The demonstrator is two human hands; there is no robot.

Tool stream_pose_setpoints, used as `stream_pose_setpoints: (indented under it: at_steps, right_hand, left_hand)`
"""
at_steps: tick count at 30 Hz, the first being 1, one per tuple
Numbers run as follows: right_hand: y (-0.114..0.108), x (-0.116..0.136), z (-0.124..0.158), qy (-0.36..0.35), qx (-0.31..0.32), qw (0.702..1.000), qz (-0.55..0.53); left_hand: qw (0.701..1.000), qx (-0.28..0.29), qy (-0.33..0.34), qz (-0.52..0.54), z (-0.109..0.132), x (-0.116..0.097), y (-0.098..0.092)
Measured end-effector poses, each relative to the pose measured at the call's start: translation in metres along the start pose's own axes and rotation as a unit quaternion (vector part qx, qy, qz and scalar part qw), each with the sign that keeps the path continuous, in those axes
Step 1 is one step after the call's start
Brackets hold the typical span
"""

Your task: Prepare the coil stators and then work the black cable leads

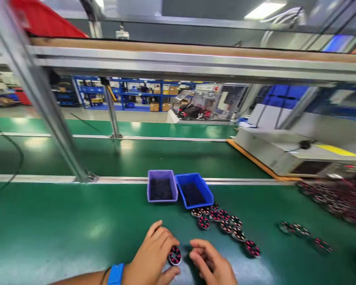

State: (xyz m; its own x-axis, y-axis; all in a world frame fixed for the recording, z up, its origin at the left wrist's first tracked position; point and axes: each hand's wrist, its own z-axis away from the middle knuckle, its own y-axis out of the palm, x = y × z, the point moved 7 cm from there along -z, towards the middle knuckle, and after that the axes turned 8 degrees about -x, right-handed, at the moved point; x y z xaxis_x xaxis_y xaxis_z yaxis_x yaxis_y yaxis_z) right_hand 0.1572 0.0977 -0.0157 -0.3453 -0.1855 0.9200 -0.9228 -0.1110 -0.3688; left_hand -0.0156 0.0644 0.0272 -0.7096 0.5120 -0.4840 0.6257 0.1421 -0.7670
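Note:
In the head view, my left hand (154, 253) curves around a small motor stator (175, 256), a round black piece with pink segments and a metal rim. Its fingers lie along the far side and its thumb on the near side. A blue band (116, 274) circles the left wrist. Just to the right is my right hand (212, 263), apart from the stator, with its fingers curled in toward the thumb. Whatever the right fingertips hold, if anything, is hidden. Beyond the hands several more stators (226, 226) form a loose group on the green tabletop (77, 225).
A purple bin (162, 200) and a blue bin (209, 194) with dark bottoms stand side by side ahead. More stators (298, 229) lie to the right, near a large blurred pile (338, 198). A grey equipment case (269, 146) sits back right; a metal post (53, 107) rises at left.

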Motion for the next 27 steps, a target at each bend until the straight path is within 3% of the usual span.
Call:
stream_pose_setpoints:
  at_steps: [6,11,17,20,24,27]
  right_hand:
    - [0.006,0.038,-0.004,-0.112,-0.043,0.992,0.048]
    - [-0.005,0.049,0.0,-0.167,-0.055,0.983,0.06]
    - [0.011,0.032,0.006,-0.109,0.016,0.992,0.063]
    - [0.022,0.032,0.008,-0.123,0.049,0.987,0.089]
    - [0.031,0.041,0.007,-0.154,0.058,0.981,0.106]
    - [0.032,0.041,0.005,-0.138,0.04,0.986,0.08]
  left_hand:
    - [0.998,0.008,0.038,-0.043,0.009,0.0,-0.008]
    - [0.98,0.036,0.185,-0.056,0.013,-0.015,-0.016]
    - [0.99,-0.043,0.117,-0.071,0.011,-0.004,-0.019]
    - [0.986,-0.081,0.119,-0.081,0.013,-0.004,-0.018]
    - [0.984,-0.087,0.14,-0.074,0.012,-0.009,-0.018]
    - [0.983,-0.091,0.144,-0.074,0.013,-0.01,-0.018]
